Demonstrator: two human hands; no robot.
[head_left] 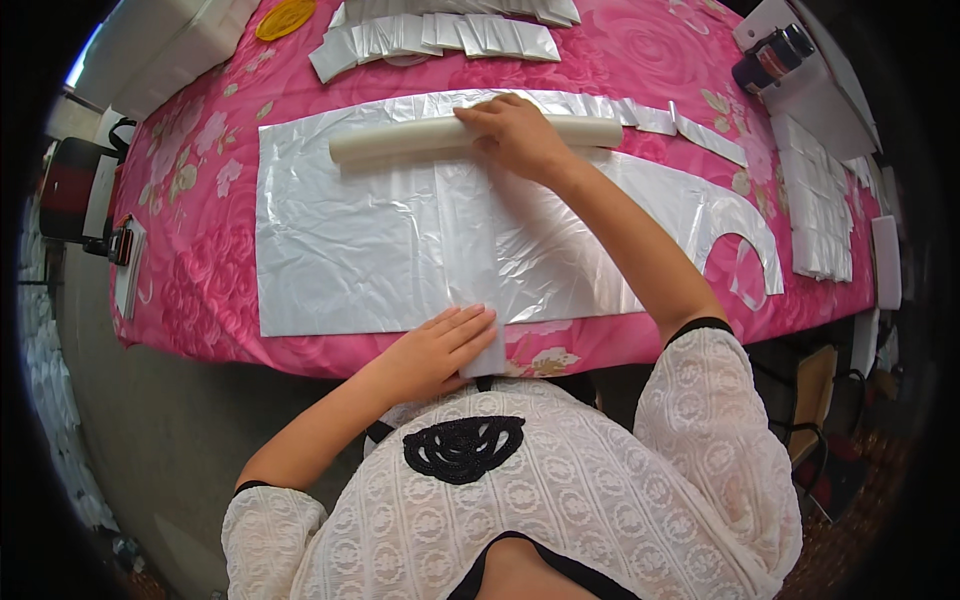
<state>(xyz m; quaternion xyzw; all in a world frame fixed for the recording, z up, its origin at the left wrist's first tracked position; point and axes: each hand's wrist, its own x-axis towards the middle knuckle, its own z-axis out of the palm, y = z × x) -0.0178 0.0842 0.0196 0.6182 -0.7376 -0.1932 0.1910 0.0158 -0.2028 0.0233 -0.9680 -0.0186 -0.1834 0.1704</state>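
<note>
A large sheet of silvery-white plastic bags lies flat on the table, with cut-out handle loops at its right end. Across its far part rests a long white tube. My right hand is closed over the tube near its middle, thumb on the near side and fingers over the top. My left hand lies at the near table edge with fingers stretched out flat. Beneath those fingertips is a narrow folded plastic strip, which runs up over the bags and hangs slightly past the edge.
A pink floral cloth covers the table. Folded plastic packets are lined up at the far side, near a yellow coil. More stacked packets sit at the right, below a dark flask. White boxes stand far left.
</note>
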